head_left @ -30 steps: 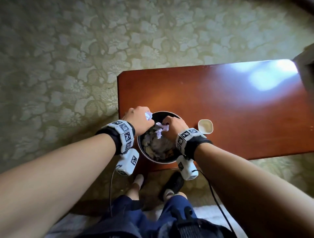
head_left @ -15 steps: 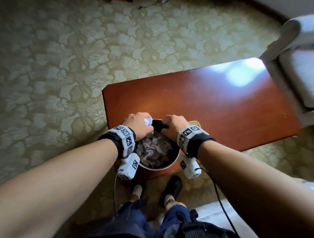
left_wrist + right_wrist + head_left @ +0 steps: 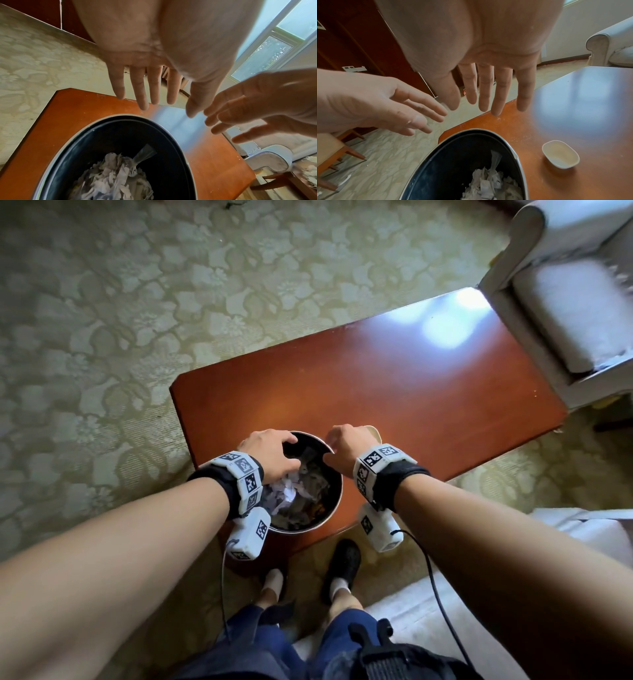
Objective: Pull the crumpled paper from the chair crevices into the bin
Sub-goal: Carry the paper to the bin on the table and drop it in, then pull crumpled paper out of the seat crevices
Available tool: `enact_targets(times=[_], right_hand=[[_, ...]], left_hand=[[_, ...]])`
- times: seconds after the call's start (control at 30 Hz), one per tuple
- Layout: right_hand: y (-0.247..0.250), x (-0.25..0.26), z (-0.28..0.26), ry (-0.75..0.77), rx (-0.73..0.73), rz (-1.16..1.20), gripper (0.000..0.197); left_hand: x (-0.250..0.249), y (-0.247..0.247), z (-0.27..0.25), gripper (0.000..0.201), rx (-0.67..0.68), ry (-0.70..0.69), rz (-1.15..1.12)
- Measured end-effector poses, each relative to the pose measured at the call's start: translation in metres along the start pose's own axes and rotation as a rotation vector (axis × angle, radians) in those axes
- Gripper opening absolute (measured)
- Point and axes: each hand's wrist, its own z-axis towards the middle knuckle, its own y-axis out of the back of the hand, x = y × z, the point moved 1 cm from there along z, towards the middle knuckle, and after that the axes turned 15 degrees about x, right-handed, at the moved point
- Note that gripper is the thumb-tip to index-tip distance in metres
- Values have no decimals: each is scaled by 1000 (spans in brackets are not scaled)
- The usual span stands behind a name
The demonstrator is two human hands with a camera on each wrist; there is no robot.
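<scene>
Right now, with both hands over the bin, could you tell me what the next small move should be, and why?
Probably draw both hands away and turn toward the armchair for more paper. The left hand and right hand are spread and hold nothing, and crumpled paper already lies inside the bin on the table. Whether scraps remain in the chair crevices is unclear.

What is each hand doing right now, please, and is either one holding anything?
Left hand: open, fingers straight, holding nothing, above the bin.
Right hand: open, fingers straight, holding nothing, above the bin.
</scene>
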Motion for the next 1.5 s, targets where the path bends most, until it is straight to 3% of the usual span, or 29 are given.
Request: enact_targets(times=[0.33, 0.53, 0.8, 1.03, 1.27, 1.5], right_hand=[[30, 6, -37, -19, -127, 177, 37], [43, -36, -99, -132, -286, 279, 35], [37, -106, -199, -260, -423, 356, 36], [-28, -177, -298, -406, -488, 454, 31], [-146, -249, -417, -753, -526, 718, 18], [-300, -234, -524, -1149, -621, 1093, 21]], left_hand=[[-37, 45, -21, 37, 18, -202, 163], [-99, 58, -42, 36, 23, -346, 343], [-199, 32, -88, 36, 7, -562, 499], [-297, -53, -126, 37, 90, -741, 724], [-392, -198, -188, 33, 279, -1040, 969], [-425, -345, -276, 34, 501, -1371, 1298]])
